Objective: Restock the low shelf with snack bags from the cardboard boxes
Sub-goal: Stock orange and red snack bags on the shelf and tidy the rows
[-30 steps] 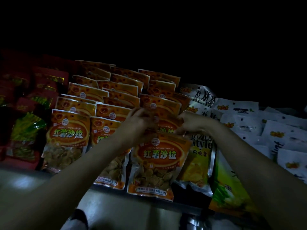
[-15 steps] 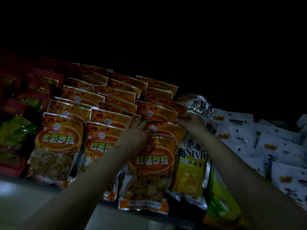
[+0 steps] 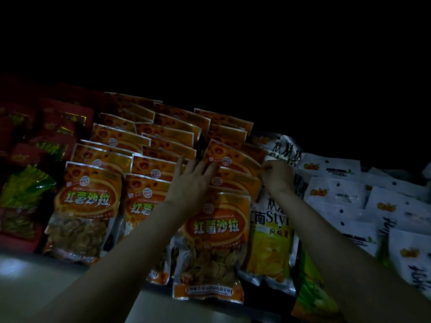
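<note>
Rows of orange snack bags fill the low shelf, overlapping like tiles. The front orange bag [image 3: 213, 238] of the right column hangs over the shelf's front edge [image 3: 30, 259]. My left hand [image 3: 191, 180] lies flat with straight fingers on the bags behind it, fingertips touching the raised orange bag [image 3: 229, 157]. My right hand [image 3: 276, 174] pinches that raised bag's right edge with curled fingers. No cardboard box is in view.
A yellow and white bag [image 3: 270, 236] stands right of the orange column, with several white bags [image 3: 335, 194] beyond it. A green bag [image 3: 312, 297] sits low at the right. Dark red and green bags [image 3: 25, 197] fill the left. Above the shelf all is dark.
Both hands have moved up the right column, from the front bag's top to the bag two rows behind. My left hand's fingers have spread flat.
</note>
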`<act>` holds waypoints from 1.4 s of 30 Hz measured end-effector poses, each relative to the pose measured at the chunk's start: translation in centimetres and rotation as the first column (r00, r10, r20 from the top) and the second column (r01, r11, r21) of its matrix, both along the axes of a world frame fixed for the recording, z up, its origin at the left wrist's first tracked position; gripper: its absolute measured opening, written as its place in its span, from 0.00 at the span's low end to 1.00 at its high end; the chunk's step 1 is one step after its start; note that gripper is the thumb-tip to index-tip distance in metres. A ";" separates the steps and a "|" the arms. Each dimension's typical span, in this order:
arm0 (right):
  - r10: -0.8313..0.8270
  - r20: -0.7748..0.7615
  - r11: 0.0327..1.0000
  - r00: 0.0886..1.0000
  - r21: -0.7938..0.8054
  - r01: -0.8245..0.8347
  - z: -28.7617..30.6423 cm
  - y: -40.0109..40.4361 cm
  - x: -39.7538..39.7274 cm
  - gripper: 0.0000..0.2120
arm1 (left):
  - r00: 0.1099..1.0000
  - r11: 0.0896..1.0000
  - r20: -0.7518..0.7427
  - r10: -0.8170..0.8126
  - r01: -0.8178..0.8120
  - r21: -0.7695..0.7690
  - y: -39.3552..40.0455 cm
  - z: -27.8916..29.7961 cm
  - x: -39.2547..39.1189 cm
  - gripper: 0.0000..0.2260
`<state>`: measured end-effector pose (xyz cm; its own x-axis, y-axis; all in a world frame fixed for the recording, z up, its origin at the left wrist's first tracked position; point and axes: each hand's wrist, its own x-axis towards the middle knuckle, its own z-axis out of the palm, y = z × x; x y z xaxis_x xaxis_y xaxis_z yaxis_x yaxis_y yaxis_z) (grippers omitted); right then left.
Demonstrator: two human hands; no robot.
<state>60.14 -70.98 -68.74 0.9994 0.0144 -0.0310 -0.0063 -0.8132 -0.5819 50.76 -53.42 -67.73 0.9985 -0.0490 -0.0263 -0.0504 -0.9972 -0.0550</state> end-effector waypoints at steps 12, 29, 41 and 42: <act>0.096 0.111 0.969 0.989 0.216 -0.118 1.0 0.6 1.5 0.12 | 0.998 0.999 -0.055 -0.035 0.034 -0.023 1.0 0.0 3.9 0.33; -0.054 0.076 0.952 0.996 0.304 0.028 1.7 5.8 5.5 0.09 | 0.988 0.996 0.155 -0.009 0.023 -0.088 1.5 0.1 6.7 0.22; 0.110 0.249 0.993 0.962 -0.072 -0.095 2.8 -0.7 4.7 0.12 | 0.987 0.985 0.161 0.001 0.027 -0.172 0.7 1.2 7.0 0.24; 0.118 0.248 0.991 0.961 -0.095 -0.097 2.7 -0.6 4.9 0.12 | 0.987 0.984 0.160 0.006 0.022 -0.178 0.8 1.3 7.1 0.24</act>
<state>65.03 -71.56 -66.04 0.9675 0.1302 0.2168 0.2225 -0.8458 -0.4849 57.88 -52.60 -66.46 0.9887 -0.0465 0.1426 -0.0634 -0.9912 0.1161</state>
